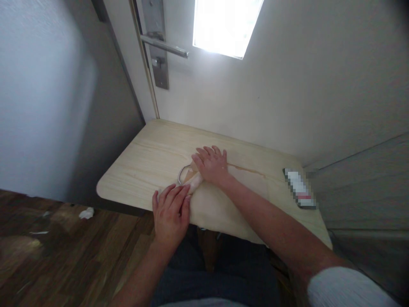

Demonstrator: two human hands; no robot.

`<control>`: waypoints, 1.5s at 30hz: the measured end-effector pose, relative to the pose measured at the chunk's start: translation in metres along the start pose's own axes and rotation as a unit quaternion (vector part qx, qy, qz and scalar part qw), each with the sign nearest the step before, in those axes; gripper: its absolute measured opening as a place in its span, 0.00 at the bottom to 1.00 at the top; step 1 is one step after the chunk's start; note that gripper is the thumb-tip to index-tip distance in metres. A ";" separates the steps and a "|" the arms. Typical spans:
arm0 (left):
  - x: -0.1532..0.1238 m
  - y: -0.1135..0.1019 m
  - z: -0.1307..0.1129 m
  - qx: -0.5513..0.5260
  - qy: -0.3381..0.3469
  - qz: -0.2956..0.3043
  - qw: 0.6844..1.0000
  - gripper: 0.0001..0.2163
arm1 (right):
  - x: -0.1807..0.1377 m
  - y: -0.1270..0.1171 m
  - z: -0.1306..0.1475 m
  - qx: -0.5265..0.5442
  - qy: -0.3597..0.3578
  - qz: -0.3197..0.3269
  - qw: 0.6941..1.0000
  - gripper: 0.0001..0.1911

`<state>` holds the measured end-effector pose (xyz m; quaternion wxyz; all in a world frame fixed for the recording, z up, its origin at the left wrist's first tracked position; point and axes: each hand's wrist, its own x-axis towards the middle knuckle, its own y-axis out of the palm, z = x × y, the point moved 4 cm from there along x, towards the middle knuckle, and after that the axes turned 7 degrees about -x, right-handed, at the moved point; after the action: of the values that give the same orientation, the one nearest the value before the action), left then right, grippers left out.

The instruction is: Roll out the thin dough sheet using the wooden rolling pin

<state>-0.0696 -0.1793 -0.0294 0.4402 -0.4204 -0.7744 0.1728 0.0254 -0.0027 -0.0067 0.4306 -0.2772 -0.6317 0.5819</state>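
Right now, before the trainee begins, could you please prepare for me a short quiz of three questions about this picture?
1. True or false: the right hand grips the door handle.
2. What lies near the right end of the table? A) a mug; B) a pixelated flat object; C) a spoon.
3. Fill in: the thin metal piece beside the beige material is ____ in shape.
Key: 1. False; 2. B; 3. curved.

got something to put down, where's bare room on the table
Most room: the tabletop's left end, between its rounded edge and the curved metal piece. A narrower strip lies between the pale sheet and the pixelated object on the right. The middle is crowded: sheet, metal piece, left hand, right hand.
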 end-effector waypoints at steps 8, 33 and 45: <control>0.030 -0.008 0.026 0.006 -0.088 0.026 0.996 0.14 | 0.045 0.014 0.027 0.019 0.019 0.000 1.000 0.37; 0.013 -0.006 0.018 -0.018 -0.055 0.045 0.997 0.14 | 0.014 0.007 0.009 -0.017 -0.015 0.011 1.000 0.29; -0.008 -0.001 -0.008 -0.026 0.044 0.066 0.997 0.18 | -0.014 0.003 -0.006 -0.020 -0.022 -0.022 0.999 0.27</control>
<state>-0.0614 -0.1876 -0.0284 0.4506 -0.4888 -0.7291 0.1629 0.0367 -0.0113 -0.0135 0.4236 -0.2594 -0.6585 0.5653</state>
